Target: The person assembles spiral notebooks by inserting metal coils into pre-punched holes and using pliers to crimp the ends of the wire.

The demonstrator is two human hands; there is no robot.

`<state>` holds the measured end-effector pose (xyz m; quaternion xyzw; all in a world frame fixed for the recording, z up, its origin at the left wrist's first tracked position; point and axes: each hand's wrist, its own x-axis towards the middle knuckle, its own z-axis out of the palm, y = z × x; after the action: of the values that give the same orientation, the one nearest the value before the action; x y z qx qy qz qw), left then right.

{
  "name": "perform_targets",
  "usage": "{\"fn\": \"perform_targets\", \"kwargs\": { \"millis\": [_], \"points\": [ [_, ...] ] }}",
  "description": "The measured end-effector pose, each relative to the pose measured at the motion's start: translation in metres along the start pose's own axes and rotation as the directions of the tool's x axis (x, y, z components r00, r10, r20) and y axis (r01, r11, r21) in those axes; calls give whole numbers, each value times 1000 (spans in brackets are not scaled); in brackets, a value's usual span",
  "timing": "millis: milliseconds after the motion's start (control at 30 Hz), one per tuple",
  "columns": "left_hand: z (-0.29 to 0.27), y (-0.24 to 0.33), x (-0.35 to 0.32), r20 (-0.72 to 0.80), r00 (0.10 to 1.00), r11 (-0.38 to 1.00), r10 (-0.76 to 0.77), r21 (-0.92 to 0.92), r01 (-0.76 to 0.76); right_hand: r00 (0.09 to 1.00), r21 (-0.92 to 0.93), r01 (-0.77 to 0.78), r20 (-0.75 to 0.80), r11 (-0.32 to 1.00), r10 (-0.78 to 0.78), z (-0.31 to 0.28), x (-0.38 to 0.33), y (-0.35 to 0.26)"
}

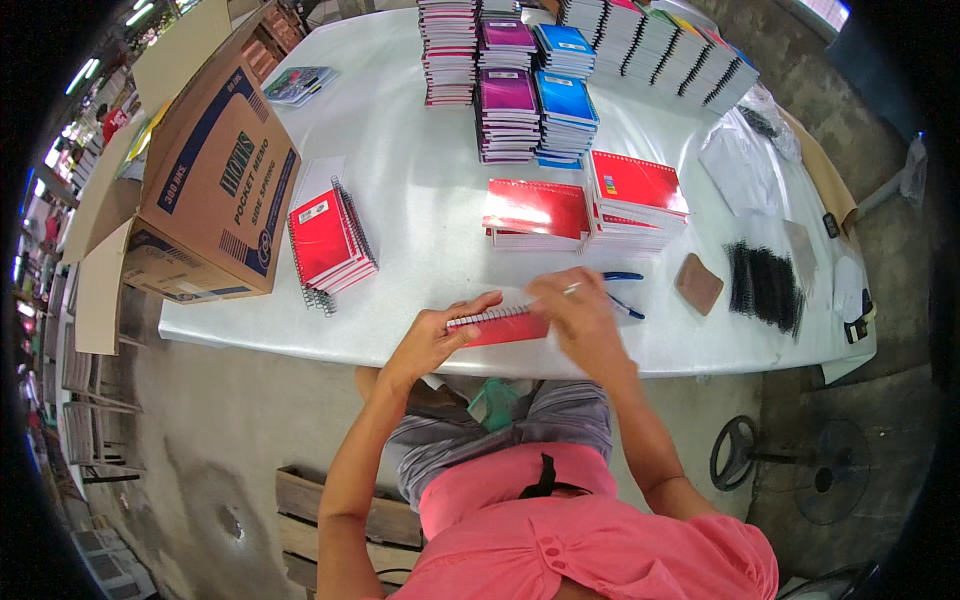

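A small red notebook (510, 329) with a wire spiral along its far edge lies at the front edge of the table. My left hand (435, 338) grips its left end, thumb on the cover and fingers behind the spiral. Over the right end is my right hand (582, 312), fingers bent and smeared by motion, so whether it pinches anything is unclear. Just right of that hand lie a blue pen-like tool (623, 275) and a second slim blue tool (628, 306). Beyond them sit a red notebook stack (535, 210) and a taller red stack (640, 190), their spirals not visible.
On the left stand spiral-bound red notebooks (325, 240) and an open cardboard box (215, 185). Purple notebooks (507, 90), blue notebooks (567, 100) and other piles fill the back. Black spiral coils (765, 287) and a brown pad (699, 284) lie at right. A fan (825, 475) stands below.
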<state>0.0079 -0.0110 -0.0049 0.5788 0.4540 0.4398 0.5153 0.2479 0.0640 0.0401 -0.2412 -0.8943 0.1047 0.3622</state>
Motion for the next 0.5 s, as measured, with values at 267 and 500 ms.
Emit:
{"fn": "perform_targets", "kwargs": {
  "millis": [267,500],
  "points": [
    [7,29,-21,-189,906,547,379,835,-55,963,-473,-199,69,858,261,-25,-73,81],
    [48,6,-20,-261,907,406,329,907,114,925,-31,-288,251,957,286,-13,-55,-5]
  ]
}}
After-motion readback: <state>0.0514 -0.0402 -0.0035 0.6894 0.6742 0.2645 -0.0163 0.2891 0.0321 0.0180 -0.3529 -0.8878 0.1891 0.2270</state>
